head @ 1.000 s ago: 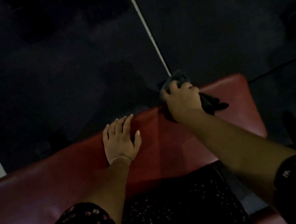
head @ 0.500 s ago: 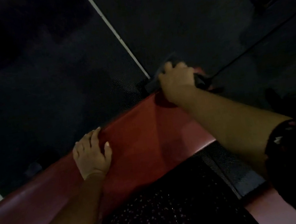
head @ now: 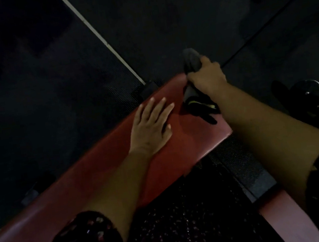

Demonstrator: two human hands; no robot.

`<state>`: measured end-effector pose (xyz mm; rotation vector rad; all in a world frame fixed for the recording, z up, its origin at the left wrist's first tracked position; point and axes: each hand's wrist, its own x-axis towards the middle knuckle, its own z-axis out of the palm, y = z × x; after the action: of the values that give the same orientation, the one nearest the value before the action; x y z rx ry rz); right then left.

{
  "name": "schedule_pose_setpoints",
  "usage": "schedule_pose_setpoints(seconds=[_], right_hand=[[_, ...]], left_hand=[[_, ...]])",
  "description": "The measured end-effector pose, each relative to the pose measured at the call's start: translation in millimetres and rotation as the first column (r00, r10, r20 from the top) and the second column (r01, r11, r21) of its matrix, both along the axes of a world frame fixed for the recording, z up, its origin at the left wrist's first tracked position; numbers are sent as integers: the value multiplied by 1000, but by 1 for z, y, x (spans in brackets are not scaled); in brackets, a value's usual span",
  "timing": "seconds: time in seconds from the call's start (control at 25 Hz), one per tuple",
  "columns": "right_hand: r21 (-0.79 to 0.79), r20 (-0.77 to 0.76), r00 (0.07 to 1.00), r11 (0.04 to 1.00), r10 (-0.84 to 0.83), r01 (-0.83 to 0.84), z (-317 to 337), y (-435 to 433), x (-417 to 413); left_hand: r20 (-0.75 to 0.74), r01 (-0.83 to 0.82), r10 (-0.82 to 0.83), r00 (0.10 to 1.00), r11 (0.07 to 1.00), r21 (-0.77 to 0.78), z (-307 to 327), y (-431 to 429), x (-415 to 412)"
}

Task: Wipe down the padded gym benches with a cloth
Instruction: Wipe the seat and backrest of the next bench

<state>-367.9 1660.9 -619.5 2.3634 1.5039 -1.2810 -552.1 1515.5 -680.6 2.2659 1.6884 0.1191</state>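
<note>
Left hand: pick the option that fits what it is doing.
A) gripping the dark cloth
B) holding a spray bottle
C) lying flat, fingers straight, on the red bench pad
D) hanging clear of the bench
C: the left hand lies flat with straight fingers on the red bench pad, while the right hand grips the dark cloth at the pad's end.

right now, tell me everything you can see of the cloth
The cloth is dark grey to black, soft and crumpled. The right hand grips it at the far end of the red padded bench. One bunch sticks out beyond the fingers, past the pad's edge; the rest trails from under the hand onto the pad, showing a thin yellowish streak. The left hand lies flat beside it, apparently not touching it.
</note>
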Motion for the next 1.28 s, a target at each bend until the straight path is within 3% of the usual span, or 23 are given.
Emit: schedule_pose_setpoints(seconds=[0.08, 0.28, 0.6, 0.8, 0.96, 1.12, 1.2, 1.28], right_hand=[[-53, -34, 999, 998, -30, 28, 1, -21, 32], [-196, 58, 993, 976, 105, -92, 6, -80, 86], [-10, -106, 965, 970, 239, -242, -4, -12, 46], [-83, -47, 999, 996, 11, -15, 1, -98, 92], [-30, -38, 984, 984, -176, 175, 8, -158, 101], [-7, -13, 956, 956, -292, 292, -4, -145, 89], [6, -58, 918, 919, -393, 394, -12, -135, 89], [-12, -227, 767, 789, -601, 615, -17, -145, 88]], left_hand=[[-25, 21, -21, 999, 1000, -15, -3, 11, 7], [-38, 19, -18, 999, 1000, 20, -5, 9, 5], [-48, 13, -11, 999, 999, 45, -4, 9, 7], [-53, 11, -10, 999, 1000, 18, -1, 9, 8], [-39, 10, -9, 999, 1000, 30, -3, 8, 9], [-58, 14, -15, 998, 1000, -7, -3, 7, 7], [-29, 44, -44, 999, 999, 1, -1, 7, 8], [96, 147, -148, 984, 989, 21, 1, 5, 3]])
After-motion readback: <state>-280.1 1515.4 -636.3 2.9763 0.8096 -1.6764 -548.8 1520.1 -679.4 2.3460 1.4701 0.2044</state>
